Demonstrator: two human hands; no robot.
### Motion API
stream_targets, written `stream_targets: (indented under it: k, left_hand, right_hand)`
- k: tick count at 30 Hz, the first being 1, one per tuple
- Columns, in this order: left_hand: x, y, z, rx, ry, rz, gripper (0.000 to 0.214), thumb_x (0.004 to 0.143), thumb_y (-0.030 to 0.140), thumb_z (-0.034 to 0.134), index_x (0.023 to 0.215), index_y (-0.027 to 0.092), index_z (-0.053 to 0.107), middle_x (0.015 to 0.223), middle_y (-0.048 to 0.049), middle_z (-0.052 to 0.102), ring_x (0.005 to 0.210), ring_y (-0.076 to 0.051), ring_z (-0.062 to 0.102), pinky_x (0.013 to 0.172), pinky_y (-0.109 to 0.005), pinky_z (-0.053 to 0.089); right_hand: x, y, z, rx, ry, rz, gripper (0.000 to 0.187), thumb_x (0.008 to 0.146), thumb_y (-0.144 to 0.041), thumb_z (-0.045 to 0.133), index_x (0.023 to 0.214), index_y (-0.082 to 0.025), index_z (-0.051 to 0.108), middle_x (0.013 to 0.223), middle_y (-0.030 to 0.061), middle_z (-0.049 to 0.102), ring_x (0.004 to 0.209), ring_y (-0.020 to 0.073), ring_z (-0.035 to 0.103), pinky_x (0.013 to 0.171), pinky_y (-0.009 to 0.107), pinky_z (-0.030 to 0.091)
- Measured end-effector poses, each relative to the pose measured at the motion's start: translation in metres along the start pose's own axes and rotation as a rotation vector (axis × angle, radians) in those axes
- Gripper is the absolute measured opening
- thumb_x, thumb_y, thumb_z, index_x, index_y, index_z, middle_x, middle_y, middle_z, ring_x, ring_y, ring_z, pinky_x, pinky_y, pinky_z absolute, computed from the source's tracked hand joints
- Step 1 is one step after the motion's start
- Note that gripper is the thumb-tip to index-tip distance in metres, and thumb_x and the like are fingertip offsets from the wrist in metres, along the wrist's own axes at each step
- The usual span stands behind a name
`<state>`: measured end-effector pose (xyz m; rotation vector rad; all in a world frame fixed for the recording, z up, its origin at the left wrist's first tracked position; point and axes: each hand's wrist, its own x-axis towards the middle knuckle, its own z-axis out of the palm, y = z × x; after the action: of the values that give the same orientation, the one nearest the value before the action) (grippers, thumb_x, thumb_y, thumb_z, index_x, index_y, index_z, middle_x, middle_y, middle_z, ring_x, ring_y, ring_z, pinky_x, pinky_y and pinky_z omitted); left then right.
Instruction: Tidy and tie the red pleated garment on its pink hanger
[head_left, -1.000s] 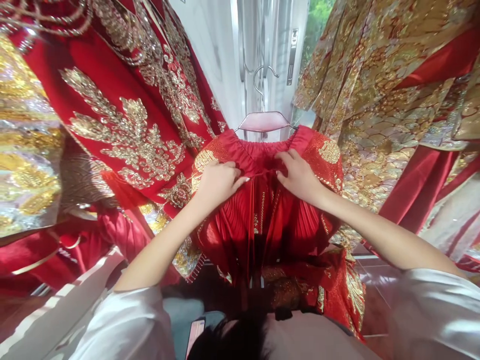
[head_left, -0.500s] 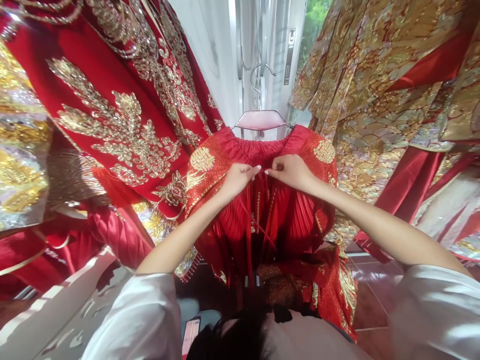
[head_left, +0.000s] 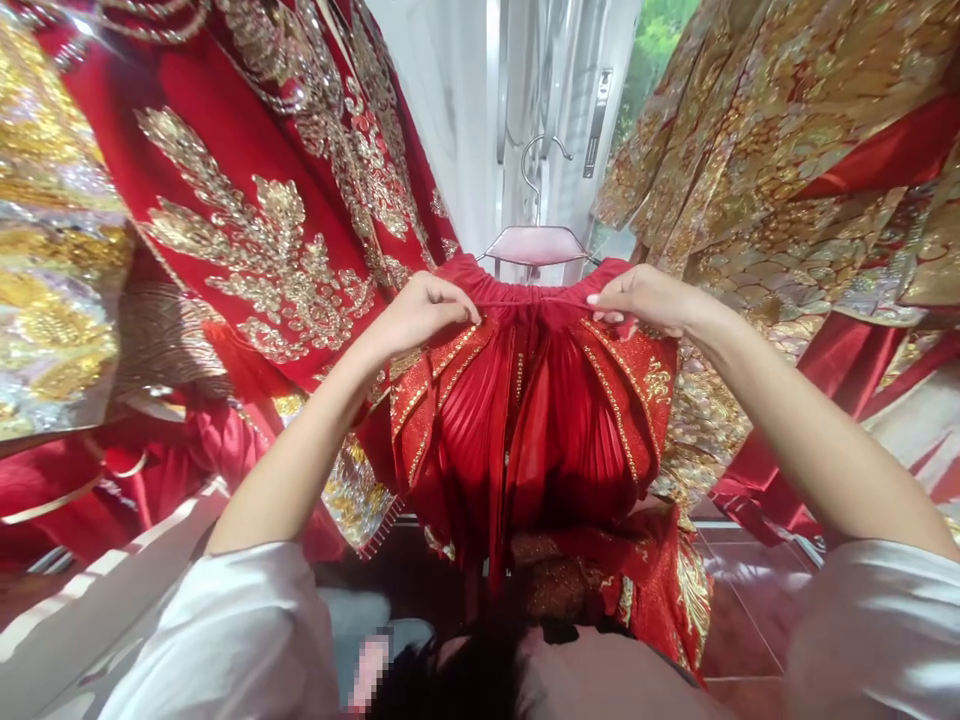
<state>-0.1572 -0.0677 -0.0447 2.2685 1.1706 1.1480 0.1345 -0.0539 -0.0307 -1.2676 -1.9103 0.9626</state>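
A red pleated garment (head_left: 480,410) with gold-studded trim hangs from a hanger (head_left: 537,244) with a wire hook. Across its gathered top edge runs a thin red cord (head_left: 559,302), stretched nearly level between my two hands. My left hand (head_left: 431,312) pinches the cord's left side, close to the garment's upper left. At the upper right, my right hand (head_left: 641,300) pinches the other side between thumb and fingers. Red strips (head_left: 517,470) dangle down the garment's middle.
Left of me hangs a red garment with gold beaded leaves (head_left: 262,265). A gold patterned garment (head_left: 720,230) hangs on the right. Behind the hanger is a white door frame (head_left: 559,80). A red and gold cloth (head_left: 667,580) lies low, above the tiled floor (head_left: 750,600).
My hands have moved apart, left and right, from the middle of the garment. The cord between them is now drawn tight, and the garment's top is bunched. The view has shifted slightly.
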Motion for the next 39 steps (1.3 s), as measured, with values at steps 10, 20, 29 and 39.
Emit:
stream_targets:
  k: [10, 20, 29, 39]
  left_hand:
    - [0.027, -0.005, 0.044, 0.138, 0.656, 0.064, 0.007, 0.073, 0.022, 0.063, 0.068, 0.018, 0.066, 0.068, -0.002, 0.059, 0.066, -0.014, 0.05, 0.066, -0.027, 0.041]
    - [0.033, -0.002, 0.07, -0.17, 0.162, 0.049, 0.024, 0.069, 0.033, 0.068, 0.057, 0.014, 0.06, 0.054, 0.0027, 0.051, 0.054, -0.009, 0.04, 0.055, -0.024, 0.03]
    - [0.028, -0.012, 0.082, 0.106, 0.267, 0.184, 0.02, 0.072, 0.015, 0.06, 0.057, 0.018, 0.047, 0.061, 0.0017, 0.053, 0.063, -0.013, 0.045, 0.072, -0.029, 0.038]
    - [0.016, -0.016, 0.073, 0.228, 0.319, 0.285, 0.015, 0.077, 0.014, 0.053, 0.063, 0.017, 0.049, 0.09, -0.0064, 0.055, 0.077, -0.015, 0.051, 0.07, -0.03, 0.044]
  right_hand:
    - [0.002, -0.008, 0.031, 0.111, -0.023, -0.256, 0.023, 0.073, -0.031, 0.068, 0.086, -0.012, 0.073, 0.048, -0.0033, 0.05, 0.041, 0.0045, 0.039, 0.038, 0.018, 0.032]
    - [0.027, 0.014, 0.073, -0.62, 0.371, -0.521, 0.038, 0.089, -0.019, 0.041, 0.116, -0.018, 0.067, 0.081, 0.0064, 0.067, 0.076, 0.0167, 0.06, 0.07, 0.025, 0.042]
    - [0.031, 0.03, 0.077, -0.86, 0.431, -0.562, 0.04, 0.097, -0.024, 0.031, 0.122, -0.021, 0.062, 0.081, 0.0056, 0.06, 0.072, 0.0126, 0.051, 0.064, 0.023, 0.036]
    - [0.016, 0.017, 0.082, -0.887, 0.529, -0.361, 0.022, 0.081, -0.023, 0.044, 0.079, -0.015, 0.065, 0.082, 0.0097, 0.059, 0.081, 0.0207, 0.052, 0.066, 0.03, 0.036]
